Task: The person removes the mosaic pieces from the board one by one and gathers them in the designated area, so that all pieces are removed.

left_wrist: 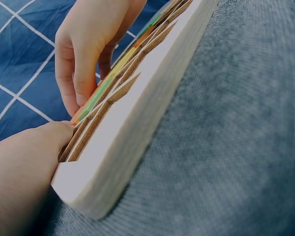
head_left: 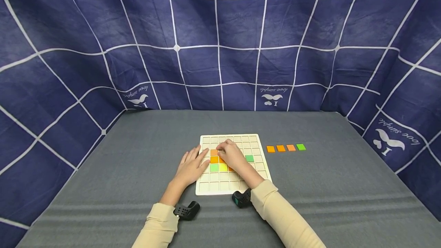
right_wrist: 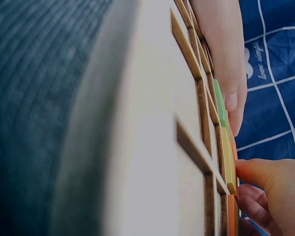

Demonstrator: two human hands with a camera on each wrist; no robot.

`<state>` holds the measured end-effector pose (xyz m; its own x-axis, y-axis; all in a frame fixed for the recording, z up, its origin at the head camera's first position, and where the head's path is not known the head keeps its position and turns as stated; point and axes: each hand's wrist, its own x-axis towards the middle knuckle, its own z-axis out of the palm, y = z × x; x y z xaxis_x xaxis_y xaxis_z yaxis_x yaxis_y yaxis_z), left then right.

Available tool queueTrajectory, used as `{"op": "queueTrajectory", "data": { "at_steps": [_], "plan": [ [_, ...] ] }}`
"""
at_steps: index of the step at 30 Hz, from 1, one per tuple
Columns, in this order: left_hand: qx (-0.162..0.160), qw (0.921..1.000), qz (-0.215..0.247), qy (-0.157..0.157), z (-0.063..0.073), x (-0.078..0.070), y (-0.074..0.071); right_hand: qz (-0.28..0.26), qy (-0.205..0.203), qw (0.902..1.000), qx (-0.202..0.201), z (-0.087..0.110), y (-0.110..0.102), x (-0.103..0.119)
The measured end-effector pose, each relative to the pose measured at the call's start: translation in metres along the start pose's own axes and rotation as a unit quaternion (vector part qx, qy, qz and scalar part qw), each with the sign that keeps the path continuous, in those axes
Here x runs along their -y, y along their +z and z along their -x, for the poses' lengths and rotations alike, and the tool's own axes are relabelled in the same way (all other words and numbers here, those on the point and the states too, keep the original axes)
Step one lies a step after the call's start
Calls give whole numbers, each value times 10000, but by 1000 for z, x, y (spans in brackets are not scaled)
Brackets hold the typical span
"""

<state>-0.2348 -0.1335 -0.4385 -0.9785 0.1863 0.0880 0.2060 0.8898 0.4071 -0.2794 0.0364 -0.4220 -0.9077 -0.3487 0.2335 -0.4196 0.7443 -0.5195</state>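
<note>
Board (head_left: 214, 187) beneath right hand (head_left: 234, 157)

Left hand (left_wrist: 29, 160) touches a pale board (left_wrist: 110, 157), right hand (left_wrist: 91, 42) at its coloured tiles (left_wrist: 93, 102).

Grid board (head_left: 214, 186): pale wood, smooth and matt
Square tiles (head_left: 270, 149): smooth, material not clear
Table cover (head_left: 138, 171): matt cloth, finely ribbed
Curtain (head_left: 239, 22): cloth, lightly wrinkled
Wrist camera (head_left: 187, 211): seemingly plastic
</note>
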Motion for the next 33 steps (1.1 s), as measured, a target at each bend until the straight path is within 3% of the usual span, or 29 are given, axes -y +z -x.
{"op": "queueTrajectory", "data": {
  "at_steps": [12, 21, 33],
  "plan": [
    [-18, 10000, -8, 3, 0, 1, 1, -501, 88, 9987, -30, 0, 2, 4],
    [-1, 10000, 10, -15, -1, 2, 2, -831, 393, 9957, -71, 1, 3, 8],
    [-44, 10000, 16, 23, -1, 3, 4, -1519, 688, 9853, -361, 7, -6, 5]
  ]
}}
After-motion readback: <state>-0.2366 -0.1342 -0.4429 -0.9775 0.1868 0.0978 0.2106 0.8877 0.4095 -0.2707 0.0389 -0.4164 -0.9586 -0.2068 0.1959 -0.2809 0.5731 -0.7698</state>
